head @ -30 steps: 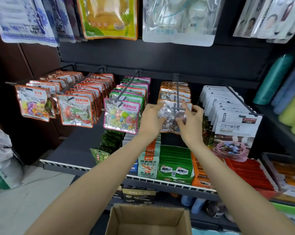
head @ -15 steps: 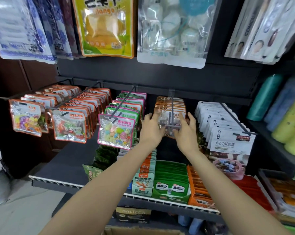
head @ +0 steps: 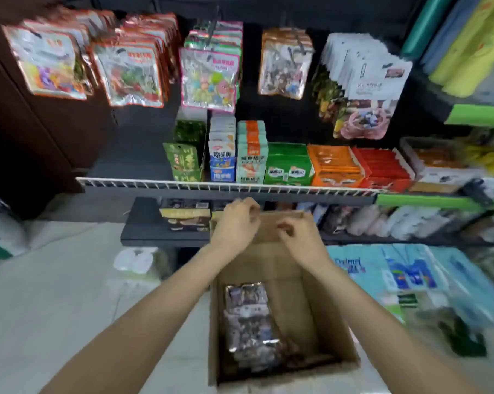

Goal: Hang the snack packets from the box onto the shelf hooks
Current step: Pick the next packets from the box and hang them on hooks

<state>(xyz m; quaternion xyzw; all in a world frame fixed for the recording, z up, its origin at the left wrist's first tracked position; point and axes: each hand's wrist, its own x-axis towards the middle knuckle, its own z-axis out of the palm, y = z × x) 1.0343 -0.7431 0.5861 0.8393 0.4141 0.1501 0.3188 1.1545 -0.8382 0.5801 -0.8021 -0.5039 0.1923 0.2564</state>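
An open cardboard box (head: 319,317) stands on the floor below me, holding several clear snack packets (head: 250,322) in a stack. My left hand (head: 236,223) and my right hand (head: 298,237) hover over the box's far end, fingers loosely curled, holding nothing. Above the shelf, a row of orange-edged clear packets (head: 284,66) hangs on a hook between the pink-edged candy packets (head: 209,78) and the white packets (head: 365,75).
A black shelf with a white wire front rail (head: 226,185) carries small upright snack boxes. More packets hang at upper left (head: 126,69). Blue printed bags (head: 405,277) lie on the floor at right, a white bag (head: 136,260) at left.
Both hands have let go of the packet on the hook and dropped down to the box. The view has tilted from the hooks down to the floor.
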